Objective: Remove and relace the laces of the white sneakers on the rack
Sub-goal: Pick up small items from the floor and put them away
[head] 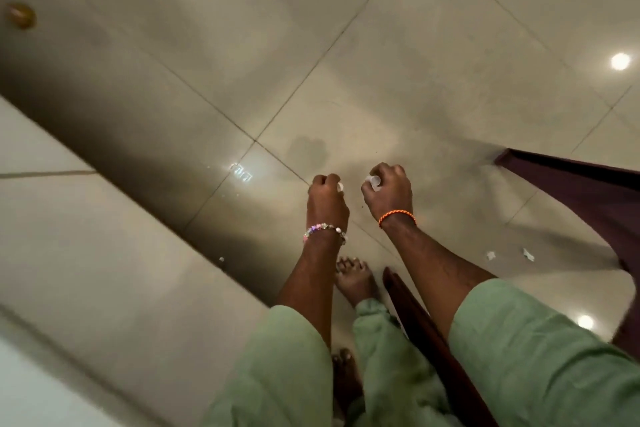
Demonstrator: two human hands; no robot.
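The head view looks steeply down onto a glossy, pale tiled floor crossed by thin grout lines and dotted with bright ceiling-light reflections. Both of the person's arms reach forward over it.

The left hand is curled into a fist, and a small white bit shows at its thumb side; the grip is narrow, pinched on that bit, though what the bit is cannot be told. A beaded bracelet of pale and pink stones circles the left wrist.

The right hand is just beside it, apart from it, also curled, its grip tight on a small whitish, translucent piece that pokes out at the thumb. An orange braided thread band sits on the right wrist.

Pale green sleeves cover both forearms near the camera. Below the arms, a bare foot stands on the tiles, with a second foot nearer and mostly hidden by the green garment.

A dark maroon wooden edge juts in from the right, and another maroon piece runs beside the near foot. Two small white scraps lie on the floor at the right. A round brass knob shows at the far left.

The white sneakers, their laces and the rack do not appear in this view, so their place cannot be told. No writing or brand can be read.
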